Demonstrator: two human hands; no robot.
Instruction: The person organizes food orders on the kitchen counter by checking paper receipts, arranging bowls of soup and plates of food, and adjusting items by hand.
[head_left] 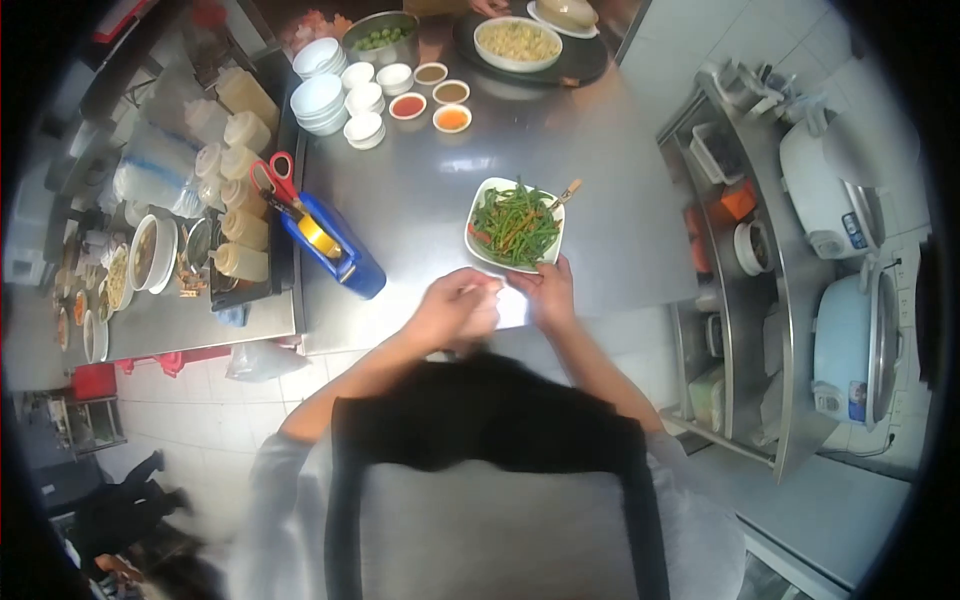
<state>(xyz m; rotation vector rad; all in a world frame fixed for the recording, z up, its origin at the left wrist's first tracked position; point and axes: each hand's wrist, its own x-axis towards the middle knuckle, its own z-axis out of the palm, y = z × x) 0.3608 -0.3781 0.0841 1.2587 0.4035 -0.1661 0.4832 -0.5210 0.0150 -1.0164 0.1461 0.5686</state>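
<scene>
A white square bowl point(475, 250) of cooked green vegetables point(515, 225) with red bits sits near the front edge of the steel table. A utensil with a light wooden handle point(572, 187) leans out of its right side, its working end hidden. My right hand point(553, 296) grips the bowl's near right rim. Just below the bowl's near edge is my left hand point(450, 308), with its fingers pinched together. Something whitish shows by those fingers, but glare and blur hide what it is.
Left on the steel table point(600, 200) stands a blue tape dispenser point(345, 255) with red scissors point(277, 178). Small white bowls point(365, 98) and sauce dishes point(408, 106) lie farther back. At the back, another person's hand point(490, 7) is near a noodle-like dish point(517, 45). A shelf rack point(745, 290) stands right.
</scene>
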